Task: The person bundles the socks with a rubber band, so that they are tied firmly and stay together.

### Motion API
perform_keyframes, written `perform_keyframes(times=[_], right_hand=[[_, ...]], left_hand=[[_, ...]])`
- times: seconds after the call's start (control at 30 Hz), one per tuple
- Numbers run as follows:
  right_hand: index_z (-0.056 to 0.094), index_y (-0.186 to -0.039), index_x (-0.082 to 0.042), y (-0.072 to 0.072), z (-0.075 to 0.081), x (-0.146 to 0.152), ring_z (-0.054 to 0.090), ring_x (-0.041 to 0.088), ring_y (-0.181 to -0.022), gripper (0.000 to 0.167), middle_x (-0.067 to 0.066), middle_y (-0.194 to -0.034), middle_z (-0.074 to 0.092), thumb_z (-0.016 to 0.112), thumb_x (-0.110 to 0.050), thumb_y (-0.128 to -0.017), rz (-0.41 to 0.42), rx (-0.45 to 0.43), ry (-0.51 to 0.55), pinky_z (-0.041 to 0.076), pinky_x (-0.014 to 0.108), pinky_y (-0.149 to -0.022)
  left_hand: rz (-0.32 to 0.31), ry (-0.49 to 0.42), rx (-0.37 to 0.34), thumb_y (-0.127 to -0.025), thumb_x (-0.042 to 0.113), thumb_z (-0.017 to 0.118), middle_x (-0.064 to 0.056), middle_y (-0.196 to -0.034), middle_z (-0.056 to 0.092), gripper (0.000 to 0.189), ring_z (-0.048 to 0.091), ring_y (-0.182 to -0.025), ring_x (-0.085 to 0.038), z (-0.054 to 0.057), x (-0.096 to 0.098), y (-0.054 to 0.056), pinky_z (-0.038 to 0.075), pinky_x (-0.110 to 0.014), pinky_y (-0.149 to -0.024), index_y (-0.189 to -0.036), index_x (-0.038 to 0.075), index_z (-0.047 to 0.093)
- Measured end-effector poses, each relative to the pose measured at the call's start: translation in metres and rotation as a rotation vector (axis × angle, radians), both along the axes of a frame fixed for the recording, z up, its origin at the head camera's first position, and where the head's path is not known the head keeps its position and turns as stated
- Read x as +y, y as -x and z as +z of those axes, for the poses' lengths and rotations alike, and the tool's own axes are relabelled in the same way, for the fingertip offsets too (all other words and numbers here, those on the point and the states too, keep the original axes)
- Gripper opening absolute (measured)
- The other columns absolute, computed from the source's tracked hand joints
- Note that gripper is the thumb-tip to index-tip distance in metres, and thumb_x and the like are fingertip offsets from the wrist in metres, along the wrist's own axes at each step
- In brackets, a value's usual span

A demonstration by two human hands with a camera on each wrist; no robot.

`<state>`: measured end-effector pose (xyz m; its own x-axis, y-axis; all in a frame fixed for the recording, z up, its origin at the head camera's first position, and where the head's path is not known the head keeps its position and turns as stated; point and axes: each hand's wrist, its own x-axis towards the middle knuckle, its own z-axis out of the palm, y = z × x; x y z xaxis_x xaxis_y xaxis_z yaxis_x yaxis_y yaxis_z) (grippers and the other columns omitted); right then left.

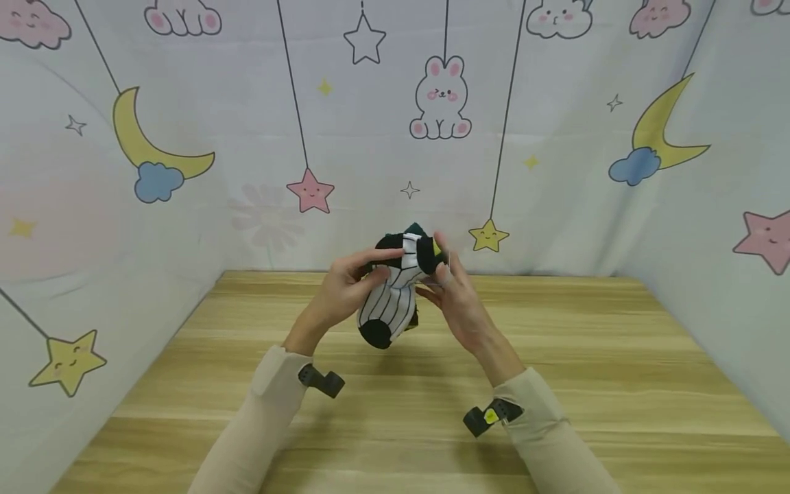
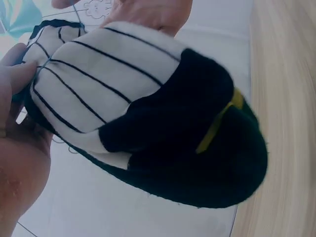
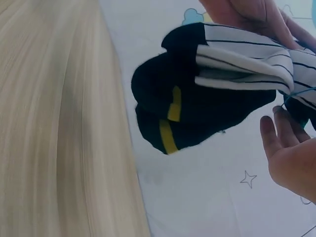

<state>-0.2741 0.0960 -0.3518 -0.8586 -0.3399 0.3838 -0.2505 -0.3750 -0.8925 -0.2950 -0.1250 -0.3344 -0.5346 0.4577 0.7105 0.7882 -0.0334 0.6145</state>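
Note:
A bundle of socks (image 1: 390,302), white with dark stripes and black ends, hangs above the table between both hands. My left hand (image 1: 338,291) grips it at the narrowed middle, thumb on the near side and fingers across the striped cloth. A thin blue string (image 3: 302,92) wraps that waist. At the upper right end my right hand (image 1: 465,312) has its thumb and fingers close together by the string, some fingers behind the cloth. Dark fabric with yellow bands shows on the socks (image 3: 170,116) in the right wrist view.
A wooden table (image 1: 395,425) lies below the hands. White cloth walls (image 1: 382,158) printed with stars, moons and a bunny enclose it at the back and sides. Each wrist wears a black strapped camera (image 1: 333,384).

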Motion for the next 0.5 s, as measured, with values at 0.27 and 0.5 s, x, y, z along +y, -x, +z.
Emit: perform_keyframes(times=[0.27, 0.5], right_hand=[[0.023, -0.161, -0.02, -0.002, -0.0003, -0.0022, 0.047, 0.019, -0.131, 0.102, 0.014, -0.157, 0.033, 0.072, -0.062, -0.082, -0.021, 0.104, -0.045, 0.041, 0.041, -0.105], [0.019, -0.162, -0.023, -0.0023, -0.0019, -0.001, 0.047, 0.019, -0.133, 0.103, 0.019, -0.155, 0.033, 0.068, -0.065, -0.081, 0.039, 0.096, -0.06, 0.036, 0.047, -0.11]], left_hand=[[-0.07, 0.076, -0.173, -0.102, 0.001, 0.055, -0.015, -0.13, 0.062, 0.033, 0.067, -0.094, -0.024, 0.0029, -0.0046, -0.0039, 0.058, -0.039, -0.076, -0.135, 0.002, 0.06], [-0.124, 0.133, -0.203, -0.102, 0.004, 0.055, -0.014, -0.129, 0.062, 0.031, 0.065, -0.099, -0.025, 0.0029, -0.0043, -0.0063, 0.056, -0.039, -0.08, -0.133, 0.002, 0.061]])
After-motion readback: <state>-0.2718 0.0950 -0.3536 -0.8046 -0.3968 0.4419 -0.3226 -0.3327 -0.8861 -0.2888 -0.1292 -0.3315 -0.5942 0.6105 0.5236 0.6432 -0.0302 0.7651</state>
